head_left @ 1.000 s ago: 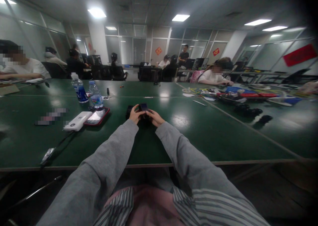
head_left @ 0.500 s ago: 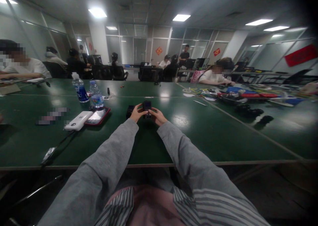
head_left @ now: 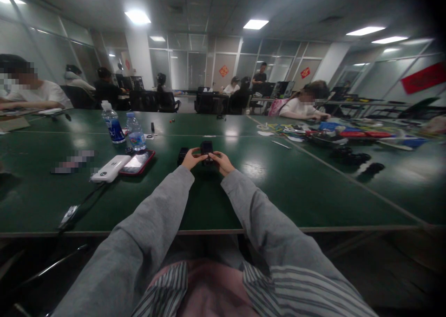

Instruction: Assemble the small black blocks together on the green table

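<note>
Both my arms in grey sleeves reach out over a dark green table [head_left: 272, 191]. My left hand [head_left: 193, 159] and my right hand [head_left: 223, 162] are closed from either side on a small black boxy device [head_left: 206, 149], held just above the table top. A second small black object [head_left: 181, 155] sits on the table right beside my left hand. The device's details are too small to make out.
To the left lie a red-cased phone [head_left: 137, 163], a white power bank [head_left: 109, 169] with a cable, and two water bottles [head_left: 113, 127]. Cluttered tools and parts [head_left: 334, 136] cover the right-hand table. Other people sit at the left edge, right side and far desks.
The black device has shifted slightly right and turned in my fingers, its lit face no longer showing. Both hands stay on it.
</note>
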Motion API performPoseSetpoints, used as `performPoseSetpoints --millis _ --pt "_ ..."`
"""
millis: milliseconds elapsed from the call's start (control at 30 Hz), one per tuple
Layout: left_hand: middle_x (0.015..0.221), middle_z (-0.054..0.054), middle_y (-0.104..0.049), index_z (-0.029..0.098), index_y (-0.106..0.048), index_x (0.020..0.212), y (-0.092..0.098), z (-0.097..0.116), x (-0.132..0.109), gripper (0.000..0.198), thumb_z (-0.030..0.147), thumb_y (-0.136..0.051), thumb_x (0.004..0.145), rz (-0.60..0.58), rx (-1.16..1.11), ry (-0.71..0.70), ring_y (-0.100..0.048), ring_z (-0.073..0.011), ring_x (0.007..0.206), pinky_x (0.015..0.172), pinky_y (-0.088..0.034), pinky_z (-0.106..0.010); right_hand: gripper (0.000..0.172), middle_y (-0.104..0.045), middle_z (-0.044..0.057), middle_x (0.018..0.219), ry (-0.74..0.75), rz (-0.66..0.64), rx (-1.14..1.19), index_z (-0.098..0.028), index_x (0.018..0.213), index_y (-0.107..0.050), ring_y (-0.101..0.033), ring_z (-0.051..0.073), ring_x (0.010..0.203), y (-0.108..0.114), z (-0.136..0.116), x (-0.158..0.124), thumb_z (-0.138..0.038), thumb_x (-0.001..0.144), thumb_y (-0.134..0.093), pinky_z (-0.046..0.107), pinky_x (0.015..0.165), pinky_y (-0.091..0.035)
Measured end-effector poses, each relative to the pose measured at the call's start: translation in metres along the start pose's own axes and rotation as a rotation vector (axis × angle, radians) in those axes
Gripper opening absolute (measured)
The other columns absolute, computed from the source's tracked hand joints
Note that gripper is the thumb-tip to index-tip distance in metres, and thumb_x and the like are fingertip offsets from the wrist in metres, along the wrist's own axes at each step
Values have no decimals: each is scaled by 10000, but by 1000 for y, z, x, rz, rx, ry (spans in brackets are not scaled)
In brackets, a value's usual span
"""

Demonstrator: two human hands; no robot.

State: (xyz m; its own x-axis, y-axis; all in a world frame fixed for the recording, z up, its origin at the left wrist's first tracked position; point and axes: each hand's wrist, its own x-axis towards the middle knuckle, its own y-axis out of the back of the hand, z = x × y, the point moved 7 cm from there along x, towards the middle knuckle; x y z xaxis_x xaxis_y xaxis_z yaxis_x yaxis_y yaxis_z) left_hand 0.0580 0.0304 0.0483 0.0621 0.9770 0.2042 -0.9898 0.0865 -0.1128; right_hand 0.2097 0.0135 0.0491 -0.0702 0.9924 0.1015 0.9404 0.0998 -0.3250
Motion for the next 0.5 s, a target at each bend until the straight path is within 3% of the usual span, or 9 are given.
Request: performPoseSetpoints --millis 300,500 --pt "1098 -145 -606 128 -485 1176 -2 4 -2 668 238 -789 591 -3 118 -40 -594 -222 996 939 -412 -417 524 -608 -5 746 30 40 -202 -174 925 -478 -590 107 642 8 7 7 -408 558 -770 256 646 -497" --pt "1146 -107 -584 178 -533 1156 5 50 -19 397 136 -578 763 139 477 -332 -579 -188 963 918 -425 -380 575 -603 -2 797 90 79 -387 -178 958 -438 -605 122 725 21 18 21 -500 576 -721 286 713 -490"
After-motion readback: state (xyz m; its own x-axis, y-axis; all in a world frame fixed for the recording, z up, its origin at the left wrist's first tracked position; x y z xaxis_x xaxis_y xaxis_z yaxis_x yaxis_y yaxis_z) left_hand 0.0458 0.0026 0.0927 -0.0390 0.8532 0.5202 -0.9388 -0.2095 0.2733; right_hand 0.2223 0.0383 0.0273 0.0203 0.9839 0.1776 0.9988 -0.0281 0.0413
